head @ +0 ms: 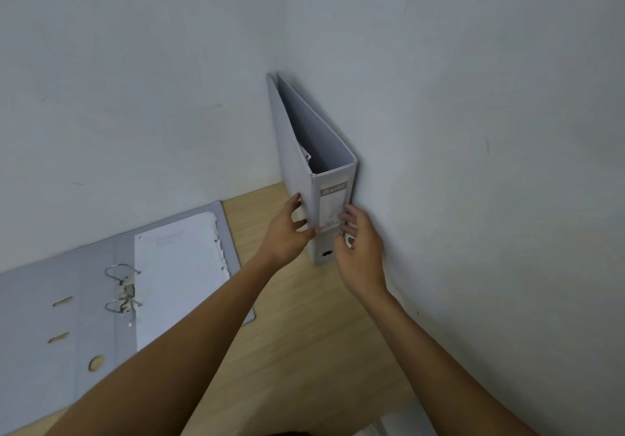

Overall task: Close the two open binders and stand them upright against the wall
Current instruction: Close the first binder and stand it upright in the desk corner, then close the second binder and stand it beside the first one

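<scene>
- Closed binder (333,199): standing upright in the far right corner of the table (304,351), right cover against the right wall (473,131), spine facing the camera.
- Left hand (285,232): gripping the left edge of the spine, thumb on the spine, fingers on the left cover.
- Right hand (360,249): fingers curled onto the right edge of the spine, in contact.
- Open binder (101,300): lying flat at the far left of the table against the back wall (135,80), rings (123,288) exposed, loose paper (179,273) on the right cover.

Light wooden table (304,334) carries an open grey binder (84,317) lying flat at left and a closed binder (333,199) upright in the corner.
</scene>
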`<action>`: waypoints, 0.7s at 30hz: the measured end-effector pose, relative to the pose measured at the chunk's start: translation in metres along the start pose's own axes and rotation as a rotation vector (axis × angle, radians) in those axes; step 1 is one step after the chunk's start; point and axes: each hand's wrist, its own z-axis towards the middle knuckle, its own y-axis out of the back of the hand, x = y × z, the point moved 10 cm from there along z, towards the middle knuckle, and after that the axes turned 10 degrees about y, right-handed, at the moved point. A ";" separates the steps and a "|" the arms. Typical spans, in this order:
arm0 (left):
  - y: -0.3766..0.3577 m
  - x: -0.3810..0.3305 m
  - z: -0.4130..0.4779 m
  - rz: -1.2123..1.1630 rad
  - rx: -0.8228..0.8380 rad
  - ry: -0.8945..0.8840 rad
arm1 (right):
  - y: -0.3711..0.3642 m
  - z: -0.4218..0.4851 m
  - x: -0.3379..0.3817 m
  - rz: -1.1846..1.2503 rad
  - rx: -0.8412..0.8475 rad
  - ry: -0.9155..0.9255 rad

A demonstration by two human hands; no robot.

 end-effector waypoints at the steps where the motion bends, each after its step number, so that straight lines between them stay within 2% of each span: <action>1: 0.001 0.002 -0.004 0.000 0.007 -0.001 | -0.002 -0.002 0.000 0.002 -0.001 -0.003; 6: 0.013 0.009 -0.023 0.017 0.038 -0.031 | -0.016 -0.017 -0.002 0.018 0.013 -0.049; 11: 0.048 0.032 -0.052 -0.063 0.043 -0.001 | -0.054 -0.039 0.009 0.006 0.044 -0.061; 15: 0.104 0.078 -0.082 -0.092 -0.006 0.057 | -0.115 -0.058 0.019 -0.017 0.158 -0.098; 21: 0.216 0.186 -0.136 -0.218 -0.168 0.234 | -0.234 -0.102 0.037 -0.004 0.332 -0.148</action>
